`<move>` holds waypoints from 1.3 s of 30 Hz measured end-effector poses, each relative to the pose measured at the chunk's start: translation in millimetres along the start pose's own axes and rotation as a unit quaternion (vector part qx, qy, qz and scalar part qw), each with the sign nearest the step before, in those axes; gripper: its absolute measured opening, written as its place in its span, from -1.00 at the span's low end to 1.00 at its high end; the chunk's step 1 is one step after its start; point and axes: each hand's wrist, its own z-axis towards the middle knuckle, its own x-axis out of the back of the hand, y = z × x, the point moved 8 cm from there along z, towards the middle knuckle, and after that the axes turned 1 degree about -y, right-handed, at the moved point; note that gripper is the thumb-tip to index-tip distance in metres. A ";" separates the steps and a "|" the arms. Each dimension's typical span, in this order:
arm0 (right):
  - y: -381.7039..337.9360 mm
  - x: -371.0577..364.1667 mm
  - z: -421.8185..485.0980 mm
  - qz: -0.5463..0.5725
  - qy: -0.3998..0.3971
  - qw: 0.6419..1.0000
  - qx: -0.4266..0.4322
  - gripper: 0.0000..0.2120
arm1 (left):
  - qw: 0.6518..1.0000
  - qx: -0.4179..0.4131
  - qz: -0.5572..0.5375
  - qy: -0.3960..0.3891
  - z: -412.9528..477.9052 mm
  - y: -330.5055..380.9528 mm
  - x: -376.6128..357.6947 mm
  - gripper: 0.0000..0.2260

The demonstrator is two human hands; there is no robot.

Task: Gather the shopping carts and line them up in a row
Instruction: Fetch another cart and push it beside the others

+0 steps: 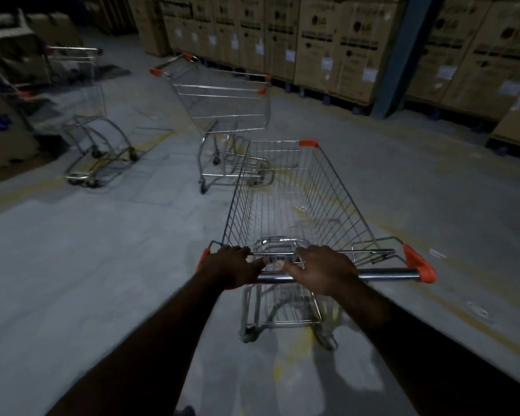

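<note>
The row does not look formed yet: the nearest cart (pixel 297 199) stands on the floor (pixel 102 265) directly in front of the person, its nose just beside the base of the middle cart (pixel 222 97), which sits askew; a third cart (pixel 84 115) stands well apart to the left, and none is nested or squared with another, so most of the lining-up appears left to do. Both arms reach forward and down; the left hand (pixel 228 267) grips the handle bar (pixel 385 274) near its orange left end; the right hand (pixel 324 270) grips it near the middle, fingers curled over the bar, thumbs turned inward.
</note>
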 end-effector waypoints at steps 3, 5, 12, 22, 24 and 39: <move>-23.7 -1.8 7.9 0.005 -0.011 1.000 0.023 -0.11 | 1.000 0.024 -0.013 0.009 -7.7 -25.1 -0.7 -0.21; -41.9 -3.3 14.6 0.005 -0.024 0.999 0.045 -0.12 | 0.999 0.040 -0.020 0.014 -13.8 -42.8 0.0 -0.24; -105.3 -11.5 51.7 -0.003 -0.044 0.994 0.100 -0.09 | 0.993 0.102 -0.045 0.034 -32.3 -108.0 4.2 -0.31; -191.0 -17.4 95.4 -0.001 -0.072 0.983 0.170 -0.05 | 0.978 0.181 -0.081 0.065 -51.3 -189.5 6.3 -0.28; -210.6 -19.5 102.6 -0.002 -0.075 0.980 0.182 -0.07 | 0.975 0.190 -0.091 0.068 -57.1 -206.6 6.6 -0.24; -366.0 -28.4 154.1 -0.022 -0.073 0.960 0.271 -0.13 | 0.965 0.233 -0.105 0.064 -82.8 -340.2 12.4 0.06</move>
